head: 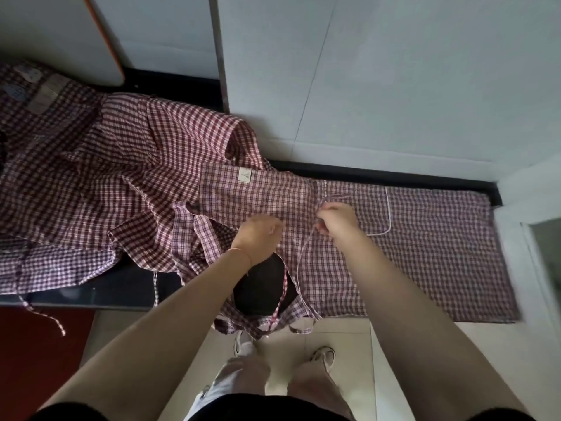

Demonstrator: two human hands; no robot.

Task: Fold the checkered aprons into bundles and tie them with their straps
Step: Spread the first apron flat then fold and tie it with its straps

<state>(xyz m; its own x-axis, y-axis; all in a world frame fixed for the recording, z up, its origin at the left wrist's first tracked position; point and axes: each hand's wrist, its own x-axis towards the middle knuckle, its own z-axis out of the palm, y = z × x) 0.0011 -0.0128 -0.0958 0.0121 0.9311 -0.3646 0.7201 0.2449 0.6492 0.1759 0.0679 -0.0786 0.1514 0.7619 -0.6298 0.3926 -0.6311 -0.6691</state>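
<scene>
Right hand (337,220): I see fingers curled, pinching thin strap (303,253).
Left hand (258,235): I see fingers flat, relaxed, pressing checkered apron (425,253) on counter (121,287).

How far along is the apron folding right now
Early on. No tied bundle shows anywhere. In hand: one apron lies spread flat on the dark counter; the right hand pinches its thin strap and the left hand rests on the cloth. Left: folding and tying this one, then the loose pile of aprons on the left.

Both hands, left hand (258,235) and right hand (337,220), work a checkered apron (425,253) on the dark counter (121,287).
</scene>
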